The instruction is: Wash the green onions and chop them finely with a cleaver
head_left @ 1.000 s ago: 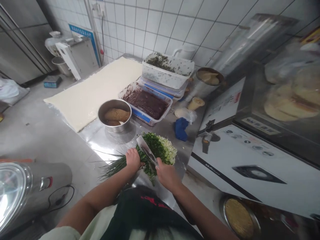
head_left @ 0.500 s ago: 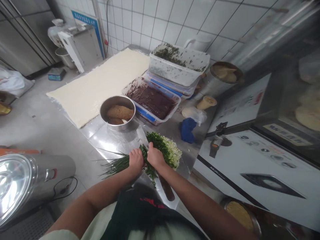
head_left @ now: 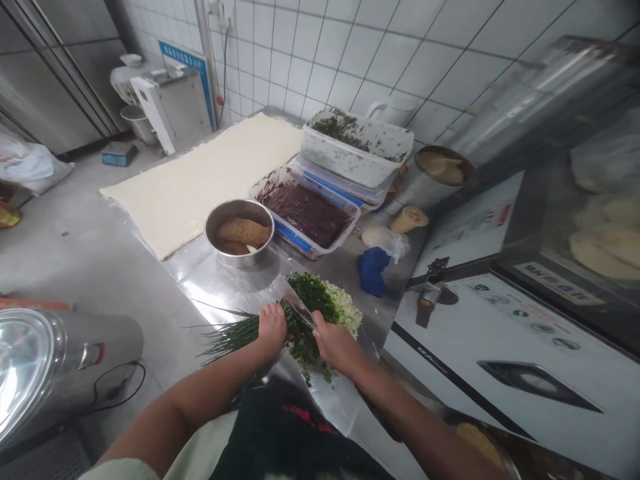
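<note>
My left hand point(head_left: 273, 328) is closed on a bunch of long green chives point(head_left: 233, 335), pressing it to the steel table. The thin leaves stick out to the left of it. My right hand point(head_left: 337, 343) grips a knife with a broad metal blade point(head_left: 296, 301). The blade slants up and left, close to my left fingers, between the bunch and the chopped pile. A heap of chopped greens point(head_left: 313, 293) lies beyond and beside my right hand, with pale chopped pieces point(head_left: 346, 308) along its right side. My right hand and forearm mostly hide the knife's handle.
A steel bowl point(head_left: 207, 235) with brown filling stands ahead, by a flat dough sheet point(head_left: 210, 173). Behind are a tub of dark paste point(head_left: 313, 213) and a tub of greens point(head_left: 345, 157). A blue cloth point(head_left: 374, 270) lies right, near a white appliance point(head_left: 480, 347).
My right hand with the knife has moved right and slightly nearer me, and more of the blade shows. My left hand stays on the chives. The camera view has shifted slightly.
</note>
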A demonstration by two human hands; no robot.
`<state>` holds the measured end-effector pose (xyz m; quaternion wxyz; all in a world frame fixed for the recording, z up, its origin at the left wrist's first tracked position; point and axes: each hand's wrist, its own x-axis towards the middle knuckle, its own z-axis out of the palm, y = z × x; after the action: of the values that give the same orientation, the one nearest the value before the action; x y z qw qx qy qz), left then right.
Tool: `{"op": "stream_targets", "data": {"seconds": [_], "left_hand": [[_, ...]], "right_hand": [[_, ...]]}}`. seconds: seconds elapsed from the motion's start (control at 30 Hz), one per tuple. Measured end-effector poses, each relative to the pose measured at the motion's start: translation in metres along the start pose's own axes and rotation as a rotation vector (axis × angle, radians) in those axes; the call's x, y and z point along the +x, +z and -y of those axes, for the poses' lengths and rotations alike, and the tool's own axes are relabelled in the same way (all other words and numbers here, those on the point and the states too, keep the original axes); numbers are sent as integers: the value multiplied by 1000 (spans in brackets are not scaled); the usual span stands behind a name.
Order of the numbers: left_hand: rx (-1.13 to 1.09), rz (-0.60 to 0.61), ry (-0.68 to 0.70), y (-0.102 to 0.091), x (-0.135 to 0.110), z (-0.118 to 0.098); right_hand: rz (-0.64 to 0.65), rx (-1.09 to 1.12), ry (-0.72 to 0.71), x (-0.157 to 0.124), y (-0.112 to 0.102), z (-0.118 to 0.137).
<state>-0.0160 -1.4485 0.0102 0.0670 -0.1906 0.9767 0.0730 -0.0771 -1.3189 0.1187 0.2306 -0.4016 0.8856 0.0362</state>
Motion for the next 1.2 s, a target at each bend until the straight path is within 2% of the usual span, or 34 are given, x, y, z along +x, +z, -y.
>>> {"op": "stream_targets", "data": {"seconds": [0.13, 0.27, 0.43, 0.53, 0.63, 0.73, 0.87, 0.97, 1.07, 1.2], "left_hand": [[1, -27, -2, 2, 1, -1], [8, -11, 2, 4, 4, -2], [1, 20, 19, 5, 8, -3], [-26, 3, 18, 5, 7, -1], [-46, -30, 11, 5, 3, 1], [-52, -77, -10, 3, -2, 4], [-28, -129, -36, -2, -8, 7], [-7, -117, -49, -3, -10, 7], [21, -75, -42, -1, -9, 6], [76, -63, -2, 4, -5, 2]], "right_hand": [[62, -65, -61, 6, 4, -3], [51, -36, -65, 32, 9, 2], [-11, 10, 36, 72, 10, 22], [-62, 50, 156, 79, 14, 27], [-108, 115, 300, 70, 17, 21], [-148, 180, 313, 47, 16, 12], [-147, 133, 180, 11, 11, 9], [-67, 16, 29, -6, 7, 10], [23, -61, -54, -9, 5, 9], [81, -61, -68, 5, 3, 4]]}}
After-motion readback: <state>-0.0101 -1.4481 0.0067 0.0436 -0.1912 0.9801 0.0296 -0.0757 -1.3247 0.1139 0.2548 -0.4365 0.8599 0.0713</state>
